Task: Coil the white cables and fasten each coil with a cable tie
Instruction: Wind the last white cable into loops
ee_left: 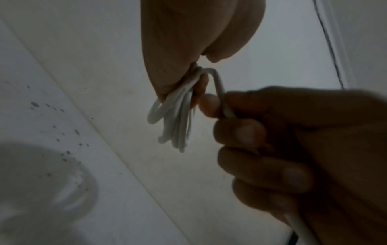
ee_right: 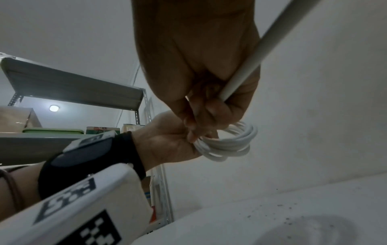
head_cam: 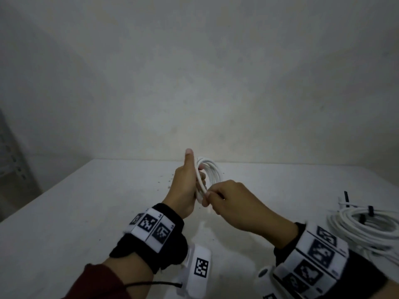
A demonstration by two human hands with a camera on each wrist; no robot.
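Note:
Above the middle of the white table (head_cam: 75, 212), my left hand (head_cam: 185, 186) grips a small coil of white cable (head_cam: 208, 171), thumb pointing up. The coil's loops (ee_left: 178, 119) hang from its fingers in the left wrist view. My right hand (head_cam: 228, 201) pinches the free stretch of the same cable (ee_left: 220, 92) right beside the coil. That loose stretch (ee_right: 251, 61) runs through the right palm. The coil (ee_right: 230, 144) also shows in the right wrist view, against the left palm (ee_right: 167, 142).
A pile of white cable coils (head_cam: 367, 229) bound with black ties (head_cam: 370, 210) lies at the table's right edge. A metal shelf rack (ee_right: 73, 87) with boxes stands to the left. A plain wall (head_cam: 194, 83) rises behind the table.

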